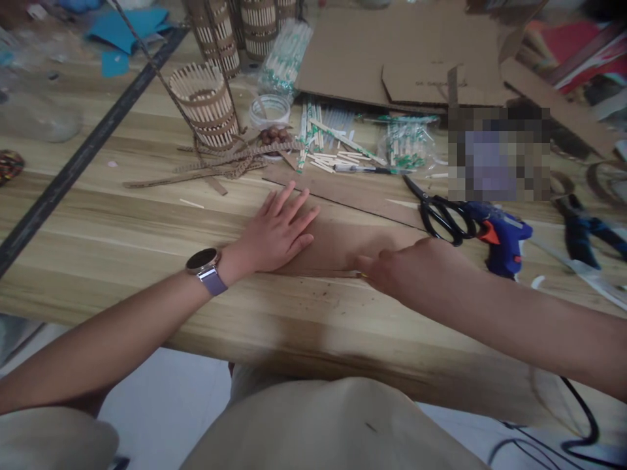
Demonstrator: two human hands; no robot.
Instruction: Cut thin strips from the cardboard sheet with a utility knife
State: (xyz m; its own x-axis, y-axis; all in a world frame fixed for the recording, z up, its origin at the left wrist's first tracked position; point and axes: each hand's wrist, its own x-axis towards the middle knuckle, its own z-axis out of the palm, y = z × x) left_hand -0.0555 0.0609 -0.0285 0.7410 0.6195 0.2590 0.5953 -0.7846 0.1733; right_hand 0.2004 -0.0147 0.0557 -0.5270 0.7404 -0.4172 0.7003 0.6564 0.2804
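My left hand (281,228), with a watch on its wrist, lies flat with fingers spread on a brown cardboard piece (337,238). My right hand (399,264) is closed at the cardboard's near edge, toward its right end. A tiny yellow bit shows under its fingertips, but what they grip is hidden. Along the far side of the cardboard runs a dark straight line, with a cardboard strip (343,196) beyond it. Black-handled scissors (445,219) lie just past my right hand, beside a blue glue gun (504,238).
A basket of sticks and cardboard bands (206,108) stands at the back left, near loose corrugated strips (196,173). Bagged sticks (409,143), a pen (362,169) and large cardboard sheets (353,52) lie behind. Pliers (582,228) rest at right; a black bar (98,137) crosses the left.
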